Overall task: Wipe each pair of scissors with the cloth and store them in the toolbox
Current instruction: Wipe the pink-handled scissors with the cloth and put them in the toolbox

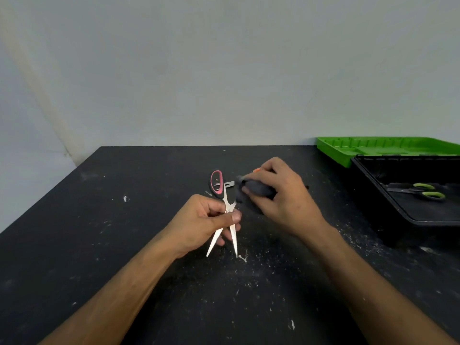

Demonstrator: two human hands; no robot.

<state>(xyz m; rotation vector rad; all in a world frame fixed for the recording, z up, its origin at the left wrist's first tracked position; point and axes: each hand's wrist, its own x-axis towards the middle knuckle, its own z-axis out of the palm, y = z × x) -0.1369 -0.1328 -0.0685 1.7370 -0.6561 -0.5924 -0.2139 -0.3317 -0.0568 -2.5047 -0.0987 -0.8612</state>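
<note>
Left hand [209, 220] pinches scissors [227, 212] at pivot, open blades toward person; right hand [278, 192] just beside, fingers curled round dark cloth [256, 189], nearer handles.

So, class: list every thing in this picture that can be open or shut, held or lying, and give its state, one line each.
Pink-handled scissors: blades apart, pinched near the pivot by the left hand.
Cloth: bunched, gripped by the right hand.
Toolbox: open.
Green-handled scissors: blades closed, lying inside the toolbox.
Green tray: out, behind the toolbox.
</note>
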